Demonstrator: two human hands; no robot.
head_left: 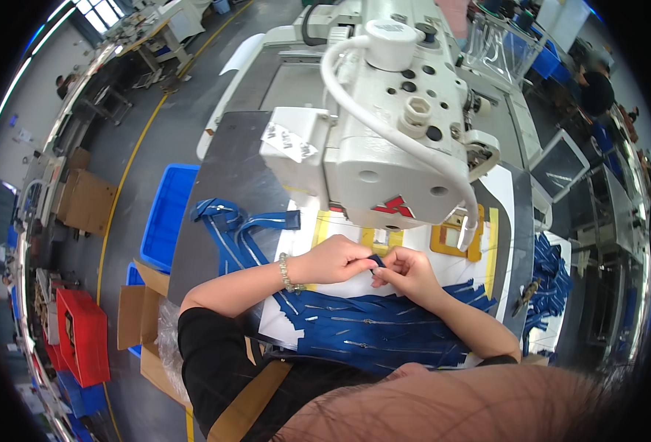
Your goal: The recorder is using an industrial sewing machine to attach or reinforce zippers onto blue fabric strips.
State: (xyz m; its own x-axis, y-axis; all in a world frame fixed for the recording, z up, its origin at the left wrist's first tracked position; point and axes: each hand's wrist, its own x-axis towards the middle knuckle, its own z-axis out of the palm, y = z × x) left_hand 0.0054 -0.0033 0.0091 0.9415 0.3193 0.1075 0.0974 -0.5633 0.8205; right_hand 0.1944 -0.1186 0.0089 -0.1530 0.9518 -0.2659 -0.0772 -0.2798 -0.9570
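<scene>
My left hand (340,259) and my right hand (412,274) meet in front of the white sewing machine (395,173). Between their closed fingertips they pinch a small dark blue fabric piece (376,261), and the fingers partly hide it. Just below my hands, a wide spread of blue zippers (377,324) lies across the work surface towards my body. To the left, more blue zippers with a dark fabric end (283,220) trail over the dark table. A yellow frame (443,239) lies right of my right hand, beneath the machine head.
A pile of blue zippers (550,276) with thread snips (526,297) sits at the right. Left of the table stand a blue bin (169,214), an open cardboard box (140,313) and a red crate (82,335). A screen (560,168) stands at the right.
</scene>
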